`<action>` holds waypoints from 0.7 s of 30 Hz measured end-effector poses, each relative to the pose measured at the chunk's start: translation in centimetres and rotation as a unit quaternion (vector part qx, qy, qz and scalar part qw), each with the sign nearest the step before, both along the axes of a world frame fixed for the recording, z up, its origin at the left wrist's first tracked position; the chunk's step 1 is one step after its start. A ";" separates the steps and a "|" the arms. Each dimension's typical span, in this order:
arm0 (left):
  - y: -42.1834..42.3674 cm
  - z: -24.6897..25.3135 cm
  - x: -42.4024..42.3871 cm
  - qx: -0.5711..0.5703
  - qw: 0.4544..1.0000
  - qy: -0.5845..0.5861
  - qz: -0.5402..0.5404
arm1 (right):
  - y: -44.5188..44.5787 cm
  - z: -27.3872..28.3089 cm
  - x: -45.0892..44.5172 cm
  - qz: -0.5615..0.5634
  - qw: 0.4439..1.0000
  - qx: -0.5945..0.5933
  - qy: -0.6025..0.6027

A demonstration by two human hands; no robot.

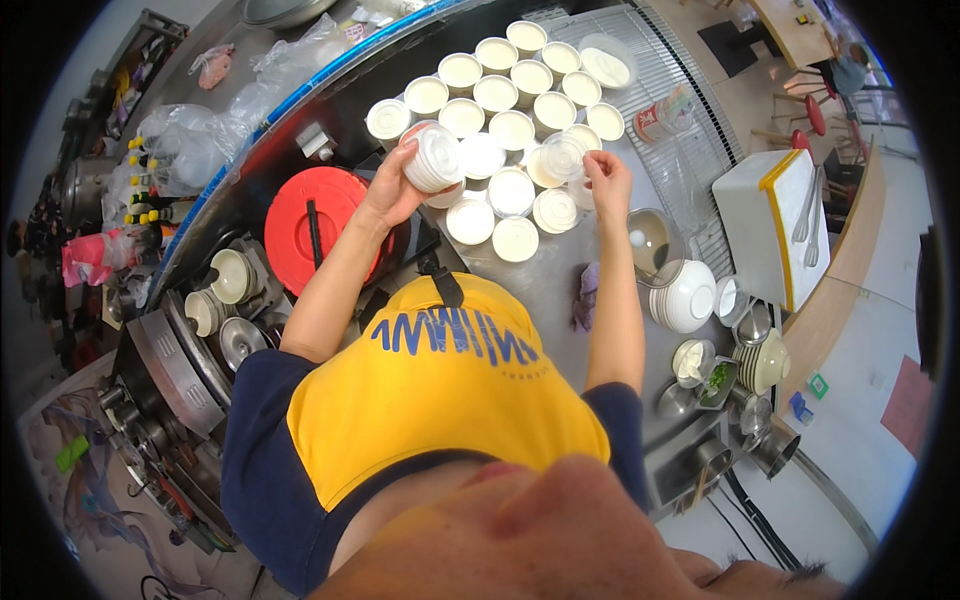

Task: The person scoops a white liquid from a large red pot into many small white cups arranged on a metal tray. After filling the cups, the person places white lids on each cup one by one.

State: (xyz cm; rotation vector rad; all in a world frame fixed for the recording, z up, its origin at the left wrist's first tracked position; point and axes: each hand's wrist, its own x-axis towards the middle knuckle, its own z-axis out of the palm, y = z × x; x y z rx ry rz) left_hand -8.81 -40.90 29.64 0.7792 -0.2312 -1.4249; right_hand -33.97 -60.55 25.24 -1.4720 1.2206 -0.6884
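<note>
Many round cups (496,94) filled with a cream-coloured substance stand close together on the steel counter ahead of me. My left hand (397,180) grips a stack of clear plastic lids (435,157) above the left part of the group. My right hand (606,180) pinches the edge of a single clear lid (562,156) over cups at the right of the group. Whether that lid touches a cup is unclear. Lids appear to sit on the cup at the far left (389,118) and on one near the front (556,210).
A red round lid (311,225) with a black handle lies left. On the right are a clear pitcher (656,244), stacked white bowls (684,298), a purple cloth (586,296), a wire rack (645,45) and a white foam box (757,225). A person (849,71) is far off at upper right.
</note>
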 end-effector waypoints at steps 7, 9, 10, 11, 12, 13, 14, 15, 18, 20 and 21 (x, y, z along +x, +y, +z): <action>-0.9 -0.5 -0.2 -0.007 0.999 0.034 -0.001 | -2.2 -3.2 1.8 0.086 0.940 -0.224 0.243; -1.2 -0.5 -0.3 -0.012 1.000 0.023 -0.005 | -1.3 -3.3 2.2 0.035 0.875 -0.385 0.292; -1.3 -0.4 -0.5 -0.018 1.000 0.002 -0.001 | -0.7 -2.2 3.0 0.058 0.910 -0.341 0.229; -1.3 -0.3 -0.6 -0.023 1.000 -0.019 0.001 | -0.2 -1.0 3.9 0.080 0.938 -0.294 0.165; -1.4 0.3 -0.9 -0.035 0.998 -0.050 0.002 | 0.6 0.4 4.8 0.100 0.959 -0.243 0.102; -1.4 0.2 -1.0 -0.040 0.994 -0.100 -0.002 | 1.6 1.3 5.8 0.145 0.985 -0.071 -0.059; -1.4 0.1 -1.0 -0.045 0.988 -0.149 -0.008 | 2.9 2.9 6.7 0.182 0.971 0.092 -0.127; -1.6 0.0 -1.1 -0.051 0.979 -0.198 -0.015 | 4.3 4.2 7.6 0.217 0.939 0.171 -0.206; -1.8 1.0 -1.5 -0.079 0.961 -0.262 -0.029 | 6.4 5.5 9.7 0.241 0.856 0.328 -0.317; -2.0 2.0 -1.7 -0.064 0.955 -0.289 -0.032 | 6.5 5.0 10.1 0.238 0.836 0.353 -0.346; -1.9 2.3 -1.7 -0.055 0.951 -0.302 -0.030 | 6.6 4.9 10.2 0.239 0.832 0.359 -0.348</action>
